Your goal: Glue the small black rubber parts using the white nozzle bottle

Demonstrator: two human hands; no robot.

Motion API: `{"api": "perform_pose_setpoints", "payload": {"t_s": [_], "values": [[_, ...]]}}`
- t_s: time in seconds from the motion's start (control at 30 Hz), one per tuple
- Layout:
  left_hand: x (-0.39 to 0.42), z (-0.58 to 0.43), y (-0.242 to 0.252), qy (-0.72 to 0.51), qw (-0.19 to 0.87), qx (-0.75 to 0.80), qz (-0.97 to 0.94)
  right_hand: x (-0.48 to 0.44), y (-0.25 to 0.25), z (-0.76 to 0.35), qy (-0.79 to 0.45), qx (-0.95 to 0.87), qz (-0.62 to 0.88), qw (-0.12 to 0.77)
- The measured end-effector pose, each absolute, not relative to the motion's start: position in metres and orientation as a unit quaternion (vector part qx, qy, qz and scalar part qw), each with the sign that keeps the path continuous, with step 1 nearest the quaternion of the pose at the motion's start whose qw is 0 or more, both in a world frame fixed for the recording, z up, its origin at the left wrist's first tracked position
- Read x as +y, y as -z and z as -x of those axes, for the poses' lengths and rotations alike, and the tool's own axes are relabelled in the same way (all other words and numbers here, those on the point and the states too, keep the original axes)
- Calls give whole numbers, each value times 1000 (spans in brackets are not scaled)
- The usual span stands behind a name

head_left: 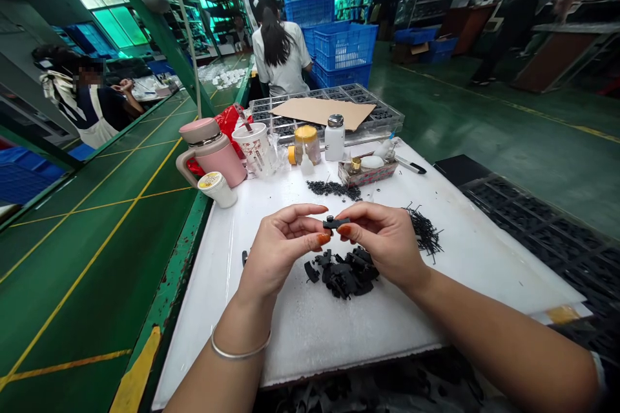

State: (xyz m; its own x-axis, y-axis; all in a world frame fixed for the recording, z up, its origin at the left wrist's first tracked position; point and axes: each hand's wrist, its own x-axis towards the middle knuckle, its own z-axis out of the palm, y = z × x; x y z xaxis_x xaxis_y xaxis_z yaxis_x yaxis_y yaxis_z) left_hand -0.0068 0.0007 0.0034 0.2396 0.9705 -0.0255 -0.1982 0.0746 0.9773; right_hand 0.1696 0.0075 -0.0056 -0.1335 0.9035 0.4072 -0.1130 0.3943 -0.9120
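1. Head view, left side of the white board (300, 339): pink mug (220, 158) and small tub (220, 192) just beside each other, apart from the work.
2. Dark piece (245, 259) just left of the left hand (283, 248), mostly hidden; cannot tell whether finished or waiting.
3. Left hand narrowed to a pinch, thumb and fingers on the left end of a black part (338, 224).
4. Middle: black part held up off the board, between both hands; small round bit (330, 218) at its far side. Seemingly mid-handling, judging by the two-handed grip; not yet set down.
5. Middle, far of the hands: pile of small black rings (334, 189), a good many loose, so apparently plenty left.
6. Middle, near: heap of black pieces (343, 276), jumbled together on the board; cannot tell which complete, which untouched.
7. Right hand (387, 242) likewise narrowed, thumb and index finger pinching the right end of the same black part.
8. Right, partly behind the right hand: loose bunch of thin black rods (426, 232), many apparently unused.
9. Far right, past the board: dark compartment trays (537, 222), contents too unclear for counting as done or left.
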Motion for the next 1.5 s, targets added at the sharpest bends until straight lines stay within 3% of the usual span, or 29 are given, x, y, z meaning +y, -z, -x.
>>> {"api": "perform_pose_setpoints", "payload": {"t_s": [0.33,0.63,0.8,1.13,1.3,1.5], "values": [[0,2,-1,-467,664,351,-466,10,12,-171,-455,-627,306,554],[1,2,-2,-450,661,355,-484,9,11,-172,-362,-698,281,550],[-4,-4,-1,-467,528,447,-550,8,10,-172,-289,-695,329,571],[-17,-15,4,-457,78,482,-743,5,12,-167,-162,-704,360,591],[-19,-15,4,-442,13,472,-762,3,14,-165,-138,-698,368,599],[-19,-15,4,-436,8,457,-775,3,15,-163,-145,-693,363,606]]}}
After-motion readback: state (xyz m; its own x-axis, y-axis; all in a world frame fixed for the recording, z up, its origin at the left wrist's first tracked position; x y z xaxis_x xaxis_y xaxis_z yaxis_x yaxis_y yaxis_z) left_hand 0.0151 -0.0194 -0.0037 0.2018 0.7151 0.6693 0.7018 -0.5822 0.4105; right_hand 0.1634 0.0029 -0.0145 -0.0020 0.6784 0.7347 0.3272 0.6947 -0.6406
